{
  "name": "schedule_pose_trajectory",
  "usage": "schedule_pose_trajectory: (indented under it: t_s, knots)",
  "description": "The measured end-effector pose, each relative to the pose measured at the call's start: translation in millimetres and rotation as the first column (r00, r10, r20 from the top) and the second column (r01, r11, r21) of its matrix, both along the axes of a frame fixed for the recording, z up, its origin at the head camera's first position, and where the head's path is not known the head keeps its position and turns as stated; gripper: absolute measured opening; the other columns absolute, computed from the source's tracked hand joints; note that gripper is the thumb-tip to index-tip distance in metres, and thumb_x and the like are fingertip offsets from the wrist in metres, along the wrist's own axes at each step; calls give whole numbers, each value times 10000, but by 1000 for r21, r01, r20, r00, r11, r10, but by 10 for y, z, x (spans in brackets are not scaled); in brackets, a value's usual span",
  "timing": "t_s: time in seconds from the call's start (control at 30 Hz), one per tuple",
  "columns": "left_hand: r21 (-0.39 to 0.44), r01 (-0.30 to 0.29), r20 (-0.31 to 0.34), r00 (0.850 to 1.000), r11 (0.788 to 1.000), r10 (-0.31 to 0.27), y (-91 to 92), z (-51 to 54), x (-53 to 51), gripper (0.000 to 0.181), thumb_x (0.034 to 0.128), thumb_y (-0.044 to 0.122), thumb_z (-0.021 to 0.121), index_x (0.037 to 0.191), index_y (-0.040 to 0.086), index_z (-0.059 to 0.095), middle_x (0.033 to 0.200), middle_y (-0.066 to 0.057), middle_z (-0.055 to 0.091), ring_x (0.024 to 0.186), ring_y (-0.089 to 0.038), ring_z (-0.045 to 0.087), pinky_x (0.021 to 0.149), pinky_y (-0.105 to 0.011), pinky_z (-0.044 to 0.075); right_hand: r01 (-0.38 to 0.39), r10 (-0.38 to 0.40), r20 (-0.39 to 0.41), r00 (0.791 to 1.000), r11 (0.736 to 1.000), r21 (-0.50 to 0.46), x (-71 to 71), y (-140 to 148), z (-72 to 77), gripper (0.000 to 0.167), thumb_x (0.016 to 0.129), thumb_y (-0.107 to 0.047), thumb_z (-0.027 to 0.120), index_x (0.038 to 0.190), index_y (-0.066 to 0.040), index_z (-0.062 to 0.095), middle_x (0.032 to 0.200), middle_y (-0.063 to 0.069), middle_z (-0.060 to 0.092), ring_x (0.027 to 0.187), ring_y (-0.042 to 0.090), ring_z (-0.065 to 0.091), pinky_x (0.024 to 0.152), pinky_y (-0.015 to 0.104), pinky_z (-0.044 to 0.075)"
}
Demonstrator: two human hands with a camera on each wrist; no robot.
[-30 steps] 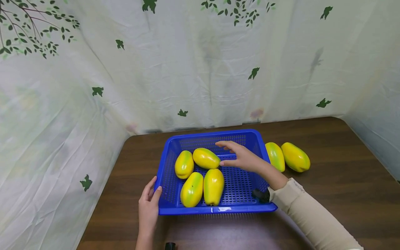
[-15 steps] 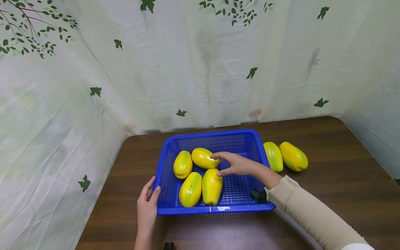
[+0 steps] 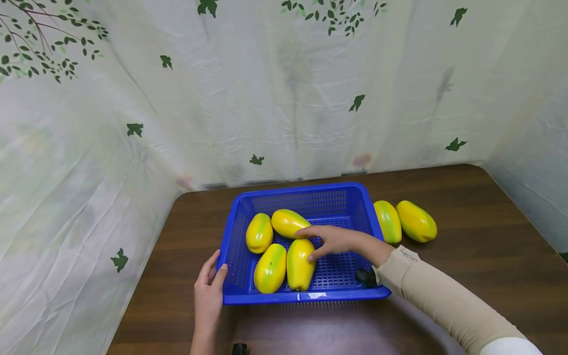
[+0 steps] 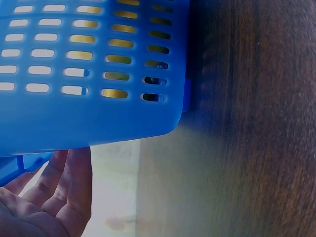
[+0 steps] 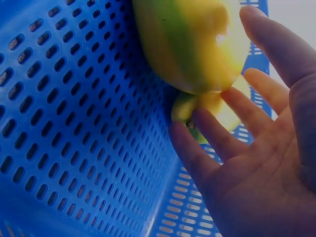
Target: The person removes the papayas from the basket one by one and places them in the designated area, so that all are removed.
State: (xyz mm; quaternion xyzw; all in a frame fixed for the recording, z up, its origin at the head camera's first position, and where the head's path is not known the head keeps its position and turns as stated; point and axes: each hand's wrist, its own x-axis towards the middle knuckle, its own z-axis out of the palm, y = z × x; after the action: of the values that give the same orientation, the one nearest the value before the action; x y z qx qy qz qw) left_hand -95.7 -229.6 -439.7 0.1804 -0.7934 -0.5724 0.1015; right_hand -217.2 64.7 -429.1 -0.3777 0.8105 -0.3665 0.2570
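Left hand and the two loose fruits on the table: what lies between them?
In the head view, the blue basket, with four yellow-green fruits and the right hand inside it.

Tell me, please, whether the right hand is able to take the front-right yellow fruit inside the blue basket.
Most likely yes: the right hand is open inside the blue basket, close to the front-right yellow fruit, and nothing seems to stand between them.

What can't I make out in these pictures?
Head: outside papaya nearest the basket, partly hidden by its wall.
Head: black object, cut off by the bottom edge.
Head: sleeve print, too small to read.
Left wrist: left hand, fingertips behind the basket.
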Motion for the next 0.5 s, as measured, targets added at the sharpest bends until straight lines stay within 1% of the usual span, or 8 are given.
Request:
schedule_pose_trajectory:
  t_s: [0.07, 0.23, 0.33, 0.43, 0.5]
  knots:
    - [4, 1, -4, 1000, 1000, -1, -2, -2, 0, 411, 921, 291, 502, 1320, 202, 460, 1176, -152, 541, 910, -207, 541, 750, -273, 475, -9, 8, 5, 1000, 1000, 30, 3, -4, 4, 622, 818, -310, 658, 1359, -145, 398, 1369, 22, 379, 1238, 204, 338, 994, 407, 272]
    - [13, 2, -12, 1000, 1000, -2, -5, -7, 3, 412, 920, 285, 508, 1318, 194, 463, 1165, -163, 547, 879, -193, 554, 727, -251, 480, -6, 4, 54, 999, 999, 53, 13, -8, 16, 621, 811, -295, 669, 1353, -143, 406, 1359, 36, 383, 1188, 229, 390, 967, 411, 310]
    - [12, 3, -12, 1000, 1000, -3, -6, -4, 0, 413, 919, 285, 510, 1318, 192, 463, 1172, -161, 544, 883, -193, 553, 734, -256, 479, -6, 4, 45, 999, 999, 52, 8, 1, 16, 617, 806, -281, 677, 1347, -142, 414, 1341, 47, 381, 1168, 225, 390, 957, 403, 316]
    - [11, 2, -11, 1000, 1000, -2, -4, -1, -3, 412, 918, 285, 512, 1317, 193, 465, 1171, -162, 545, 887, -195, 552, 732, -253, 478, -9, 8, 28, 1000, 998, 55, 2, 12, 11, 602, 793, -267, 690, 1329, -148, 442, 1282, 47, 393, 1119, 209, 394, 937, 394, 324]
    - [9, 2, -8, 1000, 1000, -2, -2, -1, -2, 412, 918, 287, 510, 1318, 195, 464, 1174, -160, 543, 891, -195, 549, 728, -240, 475, -9, 7, 31, 999, 998, 56, 2, 16, 9, 588, 784, -258, 700, 1312, -151, 462, 1250, 39, 394, 1095, 199, 389, 926, 394, 328]
